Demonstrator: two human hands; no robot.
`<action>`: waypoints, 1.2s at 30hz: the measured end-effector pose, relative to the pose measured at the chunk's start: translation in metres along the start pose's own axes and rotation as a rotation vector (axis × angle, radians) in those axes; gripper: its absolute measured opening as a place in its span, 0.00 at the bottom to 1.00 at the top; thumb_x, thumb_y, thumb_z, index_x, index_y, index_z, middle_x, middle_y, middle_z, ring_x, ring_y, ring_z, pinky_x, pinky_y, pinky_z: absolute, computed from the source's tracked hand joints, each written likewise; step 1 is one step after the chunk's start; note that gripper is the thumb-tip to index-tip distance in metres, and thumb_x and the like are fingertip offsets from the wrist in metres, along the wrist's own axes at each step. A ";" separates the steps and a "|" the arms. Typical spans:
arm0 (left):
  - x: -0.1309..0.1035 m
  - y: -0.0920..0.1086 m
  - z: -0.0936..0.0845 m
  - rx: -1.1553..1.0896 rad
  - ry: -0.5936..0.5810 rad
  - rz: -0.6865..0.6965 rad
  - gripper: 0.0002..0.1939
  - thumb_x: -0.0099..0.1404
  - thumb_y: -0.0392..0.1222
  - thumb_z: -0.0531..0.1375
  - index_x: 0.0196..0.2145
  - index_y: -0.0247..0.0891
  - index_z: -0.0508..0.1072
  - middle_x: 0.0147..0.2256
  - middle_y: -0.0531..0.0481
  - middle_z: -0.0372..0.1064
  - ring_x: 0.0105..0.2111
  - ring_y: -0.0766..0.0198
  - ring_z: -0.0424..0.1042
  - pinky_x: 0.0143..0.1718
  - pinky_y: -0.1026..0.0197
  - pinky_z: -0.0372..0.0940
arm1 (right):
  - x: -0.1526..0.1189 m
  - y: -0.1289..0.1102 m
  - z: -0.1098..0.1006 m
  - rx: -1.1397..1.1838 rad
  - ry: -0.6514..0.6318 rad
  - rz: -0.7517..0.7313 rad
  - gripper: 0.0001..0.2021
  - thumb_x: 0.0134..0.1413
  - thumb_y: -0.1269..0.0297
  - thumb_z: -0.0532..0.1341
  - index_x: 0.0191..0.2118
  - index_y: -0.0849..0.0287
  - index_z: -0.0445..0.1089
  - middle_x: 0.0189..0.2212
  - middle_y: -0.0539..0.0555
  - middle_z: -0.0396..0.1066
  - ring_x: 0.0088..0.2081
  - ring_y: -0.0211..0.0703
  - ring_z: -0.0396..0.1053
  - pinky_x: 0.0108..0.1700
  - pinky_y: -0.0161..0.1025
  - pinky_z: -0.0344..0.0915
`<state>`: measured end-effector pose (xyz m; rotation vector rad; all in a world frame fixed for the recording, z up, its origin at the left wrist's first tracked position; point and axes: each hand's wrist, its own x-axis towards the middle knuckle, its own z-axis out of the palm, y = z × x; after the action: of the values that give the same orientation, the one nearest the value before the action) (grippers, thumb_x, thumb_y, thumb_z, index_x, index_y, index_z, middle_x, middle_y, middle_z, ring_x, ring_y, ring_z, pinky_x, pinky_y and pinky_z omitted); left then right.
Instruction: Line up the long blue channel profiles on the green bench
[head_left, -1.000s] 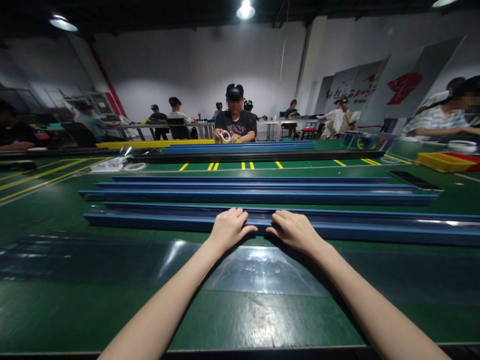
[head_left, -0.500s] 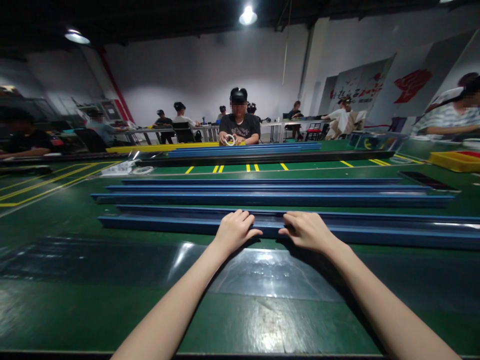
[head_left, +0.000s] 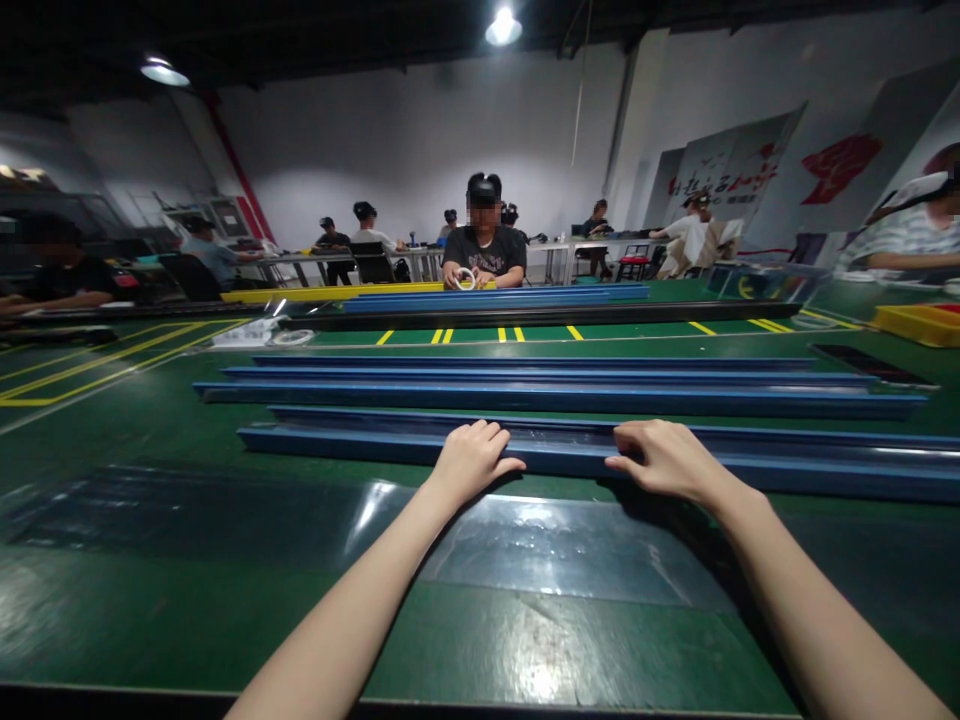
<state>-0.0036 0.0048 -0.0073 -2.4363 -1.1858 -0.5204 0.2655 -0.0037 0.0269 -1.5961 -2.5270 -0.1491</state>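
- Blue channel (head_left: 562,463) on table (head_left: 480,650), just beyond film (head_left: 536,545).
- Clamping its near side with left hand (head_left: 474,460) and right hand (head_left: 664,458), fingers curled over.
- Positioning it, seemingly; next, likely needing both grips level.

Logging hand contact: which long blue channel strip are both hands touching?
The long blue channel strip nearest the camera, under the left hand and right hand; other blue strips lie farther back.
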 end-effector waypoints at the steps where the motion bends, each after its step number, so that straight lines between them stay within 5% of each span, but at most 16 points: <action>1: 0.000 0.000 0.001 0.002 0.001 -0.001 0.22 0.59 0.59 0.49 0.27 0.36 0.65 0.27 0.49 0.65 0.30 0.63 0.63 0.29 0.63 0.54 | 0.000 -0.001 0.000 0.002 0.004 -0.006 0.14 0.48 0.53 0.52 0.22 0.57 0.61 0.22 0.52 0.67 0.25 0.40 0.62 0.25 0.34 0.46; 15: -0.001 0.001 0.003 0.011 0.012 -0.003 0.21 0.59 0.58 0.48 0.28 0.36 0.66 0.28 0.49 0.65 0.31 0.63 0.63 0.29 0.63 0.54 | 0.011 -0.035 0.021 -0.039 0.198 -0.198 0.16 0.55 0.52 0.47 0.30 0.59 0.63 0.30 0.55 0.67 0.32 0.41 0.64 0.30 0.34 0.51; 36: -0.001 0.001 0.003 0.007 0.040 0.031 0.20 0.60 0.57 0.49 0.29 0.36 0.66 0.28 0.50 0.67 0.30 0.64 0.65 0.29 0.63 0.54 | 0.014 -0.038 0.019 -0.092 0.186 -0.201 0.16 0.56 0.55 0.47 0.26 0.60 0.62 0.26 0.53 0.66 0.28 0.37 0.63 0.26 0.35 0.45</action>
<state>-0.0032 0.0049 -0.0104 -2.4230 -1.1302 -0.5516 0.2241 -0.0048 0.0101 -1.2858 -2.5601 -0.4214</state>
